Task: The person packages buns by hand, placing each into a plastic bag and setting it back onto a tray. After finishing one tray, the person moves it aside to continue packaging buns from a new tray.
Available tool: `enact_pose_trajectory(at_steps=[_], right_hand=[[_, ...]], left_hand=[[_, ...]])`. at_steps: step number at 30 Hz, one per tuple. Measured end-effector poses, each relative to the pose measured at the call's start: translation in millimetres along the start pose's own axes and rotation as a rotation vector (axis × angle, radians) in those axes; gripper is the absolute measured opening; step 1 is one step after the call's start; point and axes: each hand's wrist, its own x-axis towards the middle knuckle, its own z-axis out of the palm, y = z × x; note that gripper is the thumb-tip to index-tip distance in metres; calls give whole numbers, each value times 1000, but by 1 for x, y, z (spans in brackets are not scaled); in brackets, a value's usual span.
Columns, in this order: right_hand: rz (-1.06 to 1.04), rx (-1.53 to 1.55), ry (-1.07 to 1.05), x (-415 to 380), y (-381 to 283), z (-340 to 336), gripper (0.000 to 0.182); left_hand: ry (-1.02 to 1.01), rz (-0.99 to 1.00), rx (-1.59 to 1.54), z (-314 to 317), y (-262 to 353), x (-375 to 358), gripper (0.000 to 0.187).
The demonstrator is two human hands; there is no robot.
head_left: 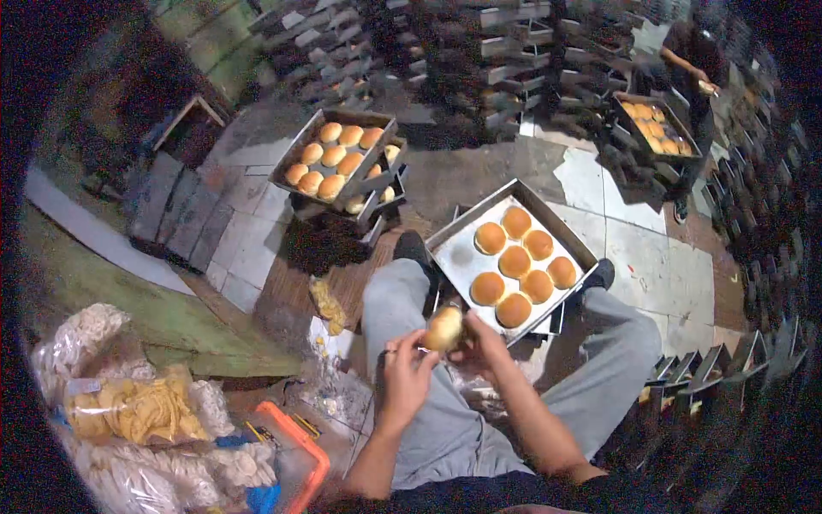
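Observation:
A golden bun (443, 329), somewhat blurred, is held up between my hands above my lap. My left hand (406, 375) grips it from the left and below, fingers closed against its side. At the bun's right side is my right hand (484, 349), its fingers curled; whether they hold something small is hidden. Just beyond my hands, between my knees, a square metal tray (458, 251) carries several round browned buns (515, 262). A bare spot shows at the tray's left corner. Other trays are partly visible beneath it.
Ahead to the left, a stack of trays (282, 176) holds more buns. At far right a person (692, 77) stands beside another bun tray (629, 128). Bagged goods (137, 407) and an orange-rimmed crate (300, 437) lie at my left. Many stacked trays (514, 43) line the back.

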Motion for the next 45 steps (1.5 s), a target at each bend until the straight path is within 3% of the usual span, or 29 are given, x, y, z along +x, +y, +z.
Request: enact_pose_trajectory(at_steps=[1,2,3,4,7,10,12,14,16,18,20,21,22,24,26,27,28,30,32,34,36,37,38,40,42,43,45], right_hand=[[-26,106,-16,-6,-11,3,43],[-51,210,-24,-9,-15,1,46],[-247,-6,-8,-5,-13,-12,49],[-359,-115,55,5,-11,-14,53],[-311,-142,205,52,2,-63,60],[-352,-162,262,111,1,-93,64],[-367,-159,239,163,-16,-107,66],[-404,-438,784,202,-29,-96,71],[-313,-405,722,192,-37,-77,81],[-510,-1024,415,174,-20,-110,81],[-223,-1550,34,101,-1,-126,63],[-675,-1450,-17,51,4,-74,48],[150,-1537,-42,21,21,-100,44],[179,-1569,-29,-31,43,-88,43],[-210,-1736,227,-63,62,-82,39],[-207,-1705,374,-70,67,-80,50],[-212,-1692,379,-74,68,-83,50],[-322,-1907,521,-72,73,-101,63],[-286,-1878,539,-78,77,-117,73],[-120,-1528,601,-82,59,-100,64],[-276,-1521,501,-92,54,-105,45],[-290,-1570,479,-93,53,-114,37],[-354,-1516,485,-89,54,-127,34],[-672,-1232,443,-102,28,-115,27],[-501,-1007,407,-110,-3,-106,22],[-557,-1123,414,-111,-13,-104,23],[-528,-1373,367,-94,-15,-119,22]], left_hand=[[-16,-13,-4,2,13,8,47],[-60,248,186,5,27,17,49],[-107,512,365,10,37,26,51],[-129,497,345,20,39,35,51],[-105,386,120,48,36,67,46],[-59,447,71,73,9,95,43],[-192,243,-20,84,-3,99,40],[-256,227,-117,78,-4,95,40],[-319,246,-39,70,-6,98,42],[-330,247,8,65,-14,99,41],[-510,199,77,68,-23,97,35],[-572,219,98,63,-15,99,35],[-589,212,87,62,-13,96,35],[-795,286,222,64,-7,86,37],[-893,312,275,77,-10,74,42],[-1052,320,319,84,-12,67,43],[-1211,324,366,90,-15,59,45],[-1200,319,332,107,-26,41,47],[-1198,310,298,128,-48,24,49],[-1185,304,113,147,-68,22,61],[-1171,144,53,113,-17,36,76],[-1208,112,183,117,-22,37,85],[-1169,201,220,125,-33,32,80],[-1206,87,-85,125,-28,30,60],[-1300,-56,-24,131,-23,33,37],[-1302,-59,-41,126,-9,32,23],[-1197,4,-37,132,-15,26,22]])
